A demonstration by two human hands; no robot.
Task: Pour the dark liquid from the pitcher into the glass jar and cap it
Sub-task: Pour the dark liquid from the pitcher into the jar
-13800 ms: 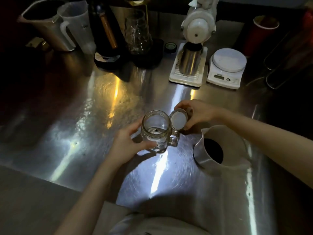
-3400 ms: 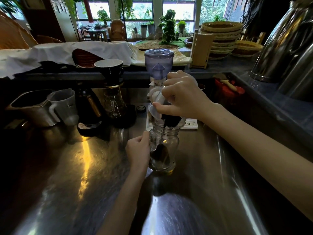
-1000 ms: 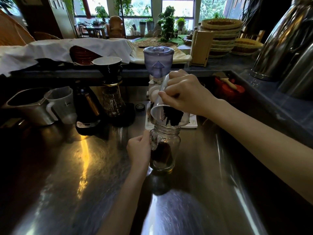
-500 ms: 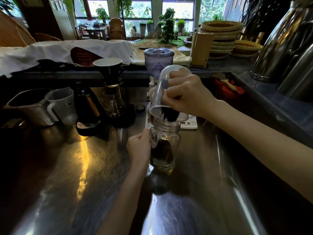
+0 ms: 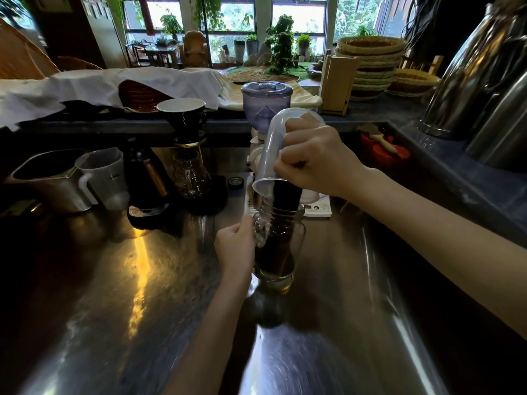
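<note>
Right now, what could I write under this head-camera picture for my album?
Right hand tips the pitcher, pouring dark liquid into the glass jar that the left hand steadies.

There were two hands [image 5: 236, 246] [image 5: 313, 155], one pitcher [image 5: 271, 155], one jar [image 5: 278, 246], two jugs [image 5: 54, 181] [image 5: 105, 178], one scale [image 5: 318, 205], one grinder [image 5: 266, 106] and two steel urns [image 5: 473, 69] [image 5: 502, 129].

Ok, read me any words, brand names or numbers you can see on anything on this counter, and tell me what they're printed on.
No text can be read.
Measuring jug: faint marks on its side, too small and blurred.
Scale: its front panel shows no clear figures.
Pitcher and glass jar: no label visible.
</note>
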